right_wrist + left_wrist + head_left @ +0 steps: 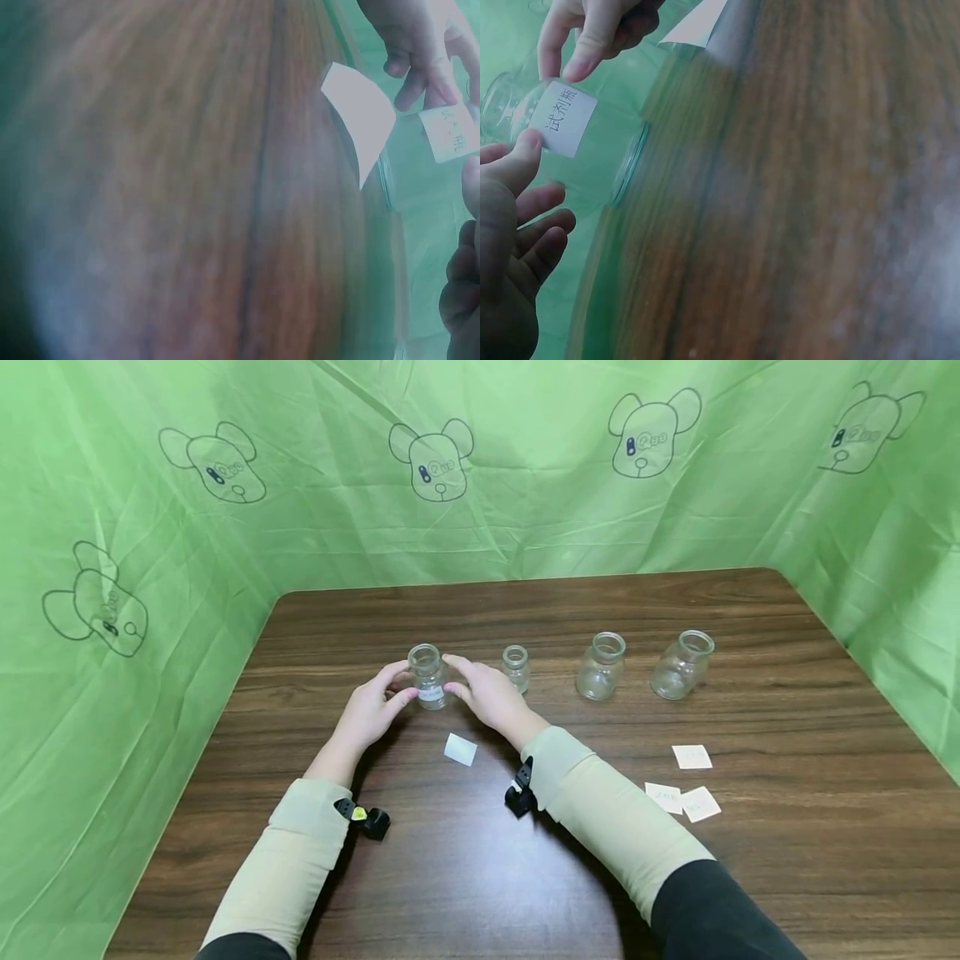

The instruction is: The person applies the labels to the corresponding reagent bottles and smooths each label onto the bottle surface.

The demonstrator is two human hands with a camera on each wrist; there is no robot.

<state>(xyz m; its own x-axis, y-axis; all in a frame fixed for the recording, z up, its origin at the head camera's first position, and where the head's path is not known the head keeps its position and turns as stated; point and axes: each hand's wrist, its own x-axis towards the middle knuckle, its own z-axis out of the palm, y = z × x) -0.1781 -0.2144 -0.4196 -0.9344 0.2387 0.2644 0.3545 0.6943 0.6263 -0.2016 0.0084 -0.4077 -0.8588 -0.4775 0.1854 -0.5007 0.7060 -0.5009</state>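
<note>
A clear glass jar [425,664] with a white handwritten label [566,118] on its side stands upright at the middle-left of the table. My left hand [375,704] holds it from the left, thumb at the label's edge and index finger higher up near the neck. From the right, my right hand [491,695] grips the same jar, its thumb beside the label and index finger near the rim. Both thumbs show close to the label's edges in the left wrist view. A slightly curled white paper slip [360,112] lies in front of the jar.
A smaller glass jar [515,670] stands just behind my right hand. Two more open glass jars, a middle one [598,670] and a far-right one [680,670], stand further right. Paper slips [692,757] lie at the right of the brown table [465,893]. Green cloth [525,527] surrounds it.
</note>
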